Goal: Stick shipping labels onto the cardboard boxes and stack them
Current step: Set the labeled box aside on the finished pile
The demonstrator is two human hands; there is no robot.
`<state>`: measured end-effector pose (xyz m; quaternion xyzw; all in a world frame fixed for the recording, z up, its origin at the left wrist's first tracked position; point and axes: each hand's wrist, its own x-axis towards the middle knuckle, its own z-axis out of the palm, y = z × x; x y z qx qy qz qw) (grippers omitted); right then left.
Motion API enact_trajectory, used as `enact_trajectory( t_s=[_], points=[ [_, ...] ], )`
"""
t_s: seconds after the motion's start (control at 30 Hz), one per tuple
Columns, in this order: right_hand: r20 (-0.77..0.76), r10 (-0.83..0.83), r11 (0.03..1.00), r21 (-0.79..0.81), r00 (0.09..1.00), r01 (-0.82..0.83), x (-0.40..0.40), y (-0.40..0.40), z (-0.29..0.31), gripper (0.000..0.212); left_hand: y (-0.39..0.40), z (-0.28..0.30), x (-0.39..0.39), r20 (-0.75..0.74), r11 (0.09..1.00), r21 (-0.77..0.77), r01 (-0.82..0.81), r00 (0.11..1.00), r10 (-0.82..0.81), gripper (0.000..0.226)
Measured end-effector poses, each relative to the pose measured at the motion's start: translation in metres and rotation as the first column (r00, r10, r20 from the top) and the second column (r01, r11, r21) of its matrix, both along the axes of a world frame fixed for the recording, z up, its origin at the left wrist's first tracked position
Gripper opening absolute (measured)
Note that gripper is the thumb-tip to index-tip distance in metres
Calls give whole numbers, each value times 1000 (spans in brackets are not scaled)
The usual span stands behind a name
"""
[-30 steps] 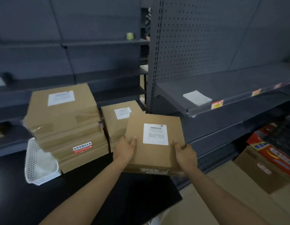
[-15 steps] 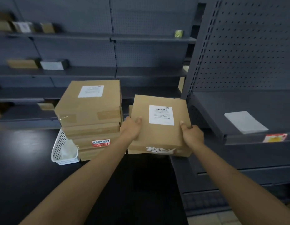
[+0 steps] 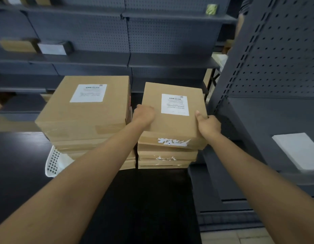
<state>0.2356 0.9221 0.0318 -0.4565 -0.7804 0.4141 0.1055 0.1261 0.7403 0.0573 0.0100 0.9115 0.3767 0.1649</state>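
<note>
boxes [image 3: 172, 124]: matt brown cardboard | label [image 3: 175, 104]: white paper | shelving [image 3: 275, 67]: matt perforated metal | basket [image 3: 54, 162]: white plastic

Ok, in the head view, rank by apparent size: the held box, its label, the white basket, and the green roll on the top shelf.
1. Held box, gripped by left hand and right hand
2. White basket, though mostly hidden
3. Label
4. Green roll, farthest from the camera

Brown boxes [image 3: 172, 124], white labels [image 3: 175, 104], seemingly grey shelves [image 3: 170, 62]
</note>
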Motion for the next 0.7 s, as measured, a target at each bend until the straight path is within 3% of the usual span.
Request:
enact_trajectory(
  t_s=[0.27, 0.37, 0.7],
  points=[
    [88, 51, 999, 11, 995, -52, -25, 1, -27, 64, 3, -26, -10, 51, 994, 24, -107, 993, 106, 48],
    [128, 62, 995, 66, 990, -71, -27, -2, -35, 63, 1, -40, -8, 60, 986, -13, -168, 984, 169, 56],
    [230, 81, 990, 93, 970, -105, -32, -3, -40, 69, 0, -52, -5, -44, 987, -77, -144, 989, 141, 58]
  ],
)
